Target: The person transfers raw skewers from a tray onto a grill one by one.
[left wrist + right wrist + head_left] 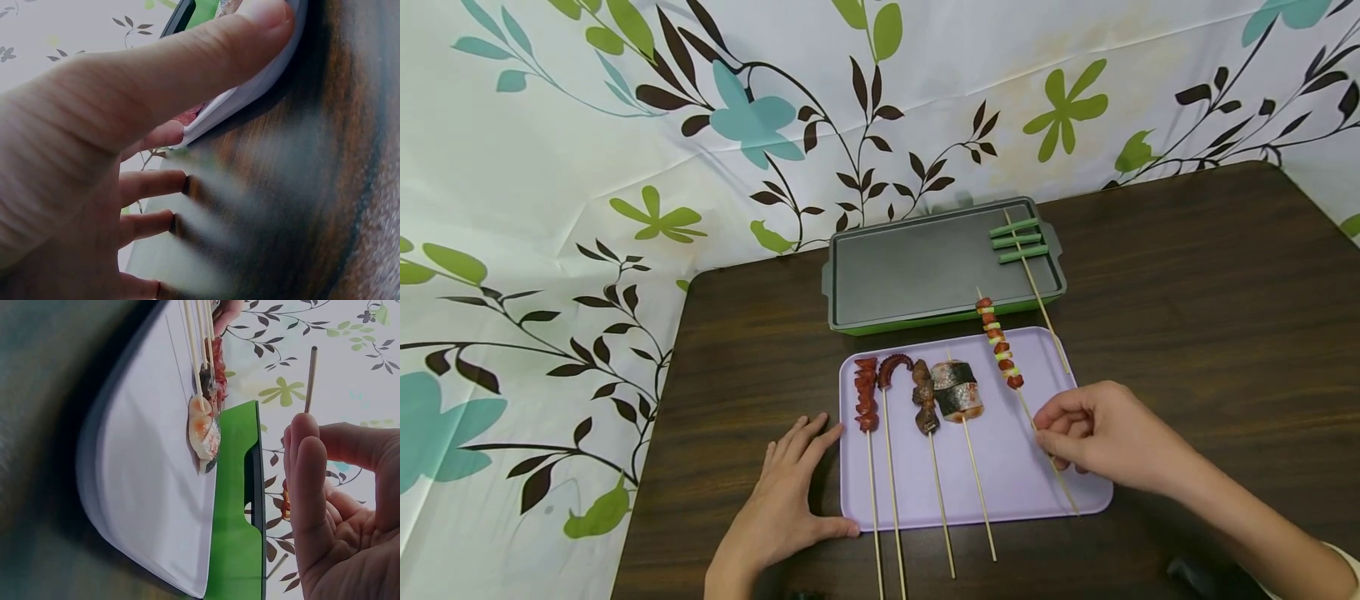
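My right hand (1105, 437) pinches the bare stick of a skewer (1002, 350) threaded with red chunks and pale green pieces. That skewer is held above the right part of a lilac tray (1018, 487); its stick end (312, 378) shows in the right wrist view, its food mostly behind the fingers. My left hand (786, 492) lies at the tray's left edge with fingers spread, the thumb (206, 53) at the near corner. On the tray lie a red meat skewer (866, 396), an octopus tentacle skewer (895, 363), a brown meat skewer (925, 398) and a fish-piece skewer (957, 387).
Behind the tray stands a green-sided griddle (910, 271) with a dark grey top. A skewer of green stalks (1018, 241) rests at its right side, its stick reaching over the tray. A floral curtain (925, 108) hangs behind the dark wooden table (1187, 333).
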A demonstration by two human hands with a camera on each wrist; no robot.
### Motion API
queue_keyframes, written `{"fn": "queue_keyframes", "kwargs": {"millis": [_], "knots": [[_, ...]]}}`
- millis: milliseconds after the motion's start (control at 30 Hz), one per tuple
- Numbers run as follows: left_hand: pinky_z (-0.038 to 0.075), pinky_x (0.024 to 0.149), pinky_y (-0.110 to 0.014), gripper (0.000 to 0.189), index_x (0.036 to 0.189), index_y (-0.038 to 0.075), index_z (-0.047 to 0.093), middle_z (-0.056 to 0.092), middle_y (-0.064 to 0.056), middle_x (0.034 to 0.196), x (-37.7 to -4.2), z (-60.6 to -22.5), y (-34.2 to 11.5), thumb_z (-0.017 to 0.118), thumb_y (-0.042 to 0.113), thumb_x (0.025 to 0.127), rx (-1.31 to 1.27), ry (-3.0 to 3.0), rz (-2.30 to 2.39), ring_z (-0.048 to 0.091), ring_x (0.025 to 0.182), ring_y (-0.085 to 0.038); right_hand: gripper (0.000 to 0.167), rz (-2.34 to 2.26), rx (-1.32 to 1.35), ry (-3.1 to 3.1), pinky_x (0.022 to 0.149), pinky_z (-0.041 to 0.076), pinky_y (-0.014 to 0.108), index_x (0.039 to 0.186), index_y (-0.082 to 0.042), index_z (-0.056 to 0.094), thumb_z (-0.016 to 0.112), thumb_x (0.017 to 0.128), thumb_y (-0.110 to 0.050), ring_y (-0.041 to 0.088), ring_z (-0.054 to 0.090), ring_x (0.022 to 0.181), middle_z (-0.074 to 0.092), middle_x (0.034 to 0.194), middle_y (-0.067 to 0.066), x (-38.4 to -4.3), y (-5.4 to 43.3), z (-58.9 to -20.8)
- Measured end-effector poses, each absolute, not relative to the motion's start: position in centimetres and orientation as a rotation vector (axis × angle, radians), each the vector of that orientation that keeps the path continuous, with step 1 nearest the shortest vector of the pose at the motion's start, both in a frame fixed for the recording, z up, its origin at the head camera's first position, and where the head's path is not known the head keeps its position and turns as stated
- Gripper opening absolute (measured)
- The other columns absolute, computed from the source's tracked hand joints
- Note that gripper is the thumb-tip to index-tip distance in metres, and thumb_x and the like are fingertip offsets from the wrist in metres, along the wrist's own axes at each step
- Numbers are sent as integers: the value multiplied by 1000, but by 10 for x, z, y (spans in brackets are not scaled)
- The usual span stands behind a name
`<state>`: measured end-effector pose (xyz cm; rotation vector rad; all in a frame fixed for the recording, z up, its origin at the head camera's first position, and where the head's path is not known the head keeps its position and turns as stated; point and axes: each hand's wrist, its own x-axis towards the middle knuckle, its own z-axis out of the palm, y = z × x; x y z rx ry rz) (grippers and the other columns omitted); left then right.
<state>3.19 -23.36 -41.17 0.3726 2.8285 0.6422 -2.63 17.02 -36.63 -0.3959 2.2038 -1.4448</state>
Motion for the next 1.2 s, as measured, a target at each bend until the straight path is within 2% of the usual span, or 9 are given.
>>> {"fn": "queue_keyframes", "kwargs": {"millis": [300,567,1200], "knots": [[14,105,-74,115,151,31,38,29,1,158,32,-413,-234,84,70,54,386,2839,653,16,147,-31,16,-1432,-382,2261,47,51,30,94,5,69,72,87,-9,22,65,58,65,66,1,-41,166,-358],[13,105,-74,115,152,31,37,28,1,159,32,-413,-234,84,69,54,396,2846,667,15,147,-31,14,-1419,-339,2295,49,52,31,94,5,70,72,86,-7,20,66,60,66,67,2,-51,159,-354],[13,104,-75,114,151,30,38,29,1,158,33,-413,-234,85,68,54,387,2844,681,15,147,-31,21,-1480,-282,2314,54,56,34,100,7,70,71,89,-11,24,68,63,70,72,7,-96,154,-352]]}}
